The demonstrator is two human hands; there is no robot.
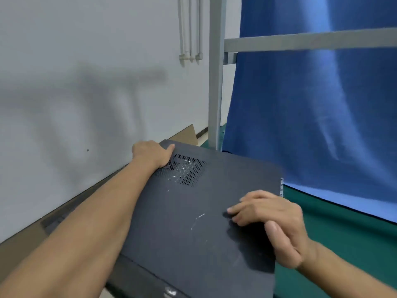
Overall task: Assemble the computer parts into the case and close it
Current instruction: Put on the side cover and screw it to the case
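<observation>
- Closing looks like the step in hand: the side panel (193, 222) lies over the case (137, 276), which rests on the green counter (343, 244).
- Left hand (152, 153) grips the panel's far left corner.
- Right hand (272, 222) presses bent fingers near the right edge; whether it grips, I cannot tell.
- Parts inside are hidden; seating and fastening the panel seem left.

The bare left arm reaches far forward, almost straight. The left hand (150, 153) lies palm down, thumb pointing right, and its fingers curl over the far corner of the dark grey metal case panel (193, 222). The right hand (272, 218) is nearer, with the wrist bent. Its bent fingertips press on the same panel, and the thumb lies beside them.
</observation>
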